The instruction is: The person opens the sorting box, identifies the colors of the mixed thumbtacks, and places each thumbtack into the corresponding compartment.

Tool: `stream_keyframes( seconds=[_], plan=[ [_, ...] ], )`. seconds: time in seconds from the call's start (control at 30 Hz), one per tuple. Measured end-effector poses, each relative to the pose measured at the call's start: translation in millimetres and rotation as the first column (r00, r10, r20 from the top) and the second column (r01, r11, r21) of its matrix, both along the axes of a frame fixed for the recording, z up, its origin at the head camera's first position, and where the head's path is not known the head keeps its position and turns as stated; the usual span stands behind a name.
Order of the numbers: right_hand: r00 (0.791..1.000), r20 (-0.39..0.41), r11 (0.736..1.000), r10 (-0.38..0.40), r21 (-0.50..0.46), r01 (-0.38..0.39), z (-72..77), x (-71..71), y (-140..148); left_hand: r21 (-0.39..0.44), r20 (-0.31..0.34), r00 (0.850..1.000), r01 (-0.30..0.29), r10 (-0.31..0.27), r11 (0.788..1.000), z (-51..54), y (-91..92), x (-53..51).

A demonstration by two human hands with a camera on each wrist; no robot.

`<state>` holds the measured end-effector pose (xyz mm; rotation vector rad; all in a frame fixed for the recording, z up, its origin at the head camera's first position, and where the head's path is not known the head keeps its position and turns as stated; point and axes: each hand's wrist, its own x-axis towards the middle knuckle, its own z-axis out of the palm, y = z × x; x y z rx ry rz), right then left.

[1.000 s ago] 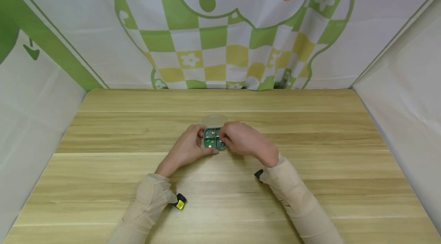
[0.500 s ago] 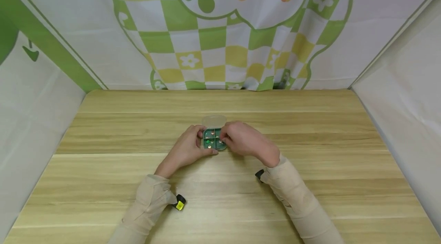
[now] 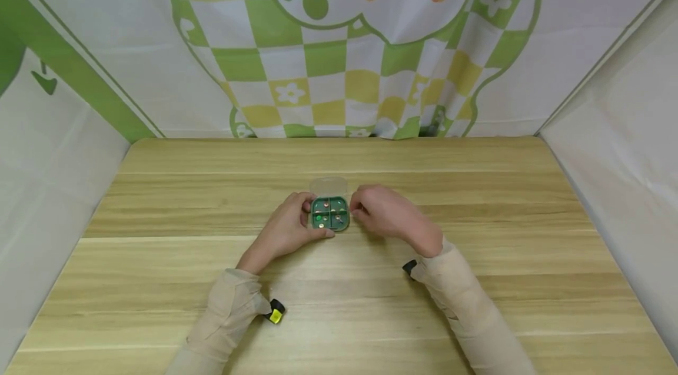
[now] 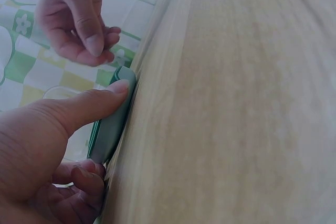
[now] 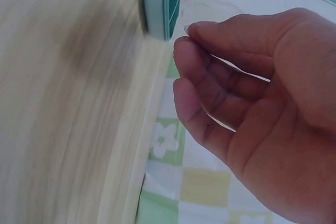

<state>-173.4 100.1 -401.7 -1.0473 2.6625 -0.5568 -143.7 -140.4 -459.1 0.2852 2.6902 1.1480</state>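
Note:
A small green pill box (image 3: 330, 212) with several compartments lies on the table, its clear lid (image 3: 328, 186) tipped back. Small pieces sit in it, among them a green one (image 3: 319, 218) and an orange one (image 3: 326, 205); their kind is too small to tell. My left hand (image 3: 286, 225) grips the box from the left, thumb along the near edge, fingers at the far corner. Just right of the box, apart from it, hovers my right hand (image 3: 389, 213), fingers loosely curled. In the right wrist view, nothing shows clearly between its thumb and fingertips.
The wooden table (image 3: 477, 304) stretches out around both hands. A checkered green, yellow and white cloth (image 3: 328, 57) hangs along the back edge. White cloth walls (image 3: 625, 128) stand at the sides. Black camera mounts (image 3: 276, 311) stick out from both sleeves.
My right hand has drawn back from the right-hand compartments to just beside the box, uncovering a small piece in the near right one. My left hand keeps its hold.

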Motion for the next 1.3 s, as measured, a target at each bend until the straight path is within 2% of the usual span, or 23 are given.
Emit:
stream_keyframes(
  seconds=[0.23,0.5,0.63,0.93,1.2,1.3],
  plan=[
    [0.996,0.061,0.998,-0.064,-0.024,0.066,1.6,0.5,25.9,0.001,0.016,1.000,-0.007,0.007,1.000,1.0,0.3,1.4],
    [0.985,0.077,0.987,-0.157,-0.004,0.158,-0.1,5.8,65.3,-0.014,0.018,1.000,-0.005,0.005,1.000,-1.0,0.4,1.7],
    [0.980,0.082,0.984,-0.180,0.000,0.180,-1.8,10.6,85.5,-0.016,0.018,1.000,-0.004,0.004,1.000,-1.0,0.0,1.7],
    [0.979,0.069,0.982,-0.189,0.004,0.190,-1.7,16.8,109.8,-0.013,0.021,1.000,-0.009,0.009,1.000,-1.0,-0.7,0.2],
    [0.966,0.177,0.982,-0.188,0.064,0.180,-3.2,22.3,114.0,-0.013,0.020,1.000,-0.007,0.007,1.000,0.6,0.6,2.1],
    [0.962,0.190,0.979,-0.198,0.084,0.185,-4.6,23.2,113.8,-0.014,0.016,1.000,-0.006,0.007,1.000,-0.1,0.9,2.2]
  ],
)
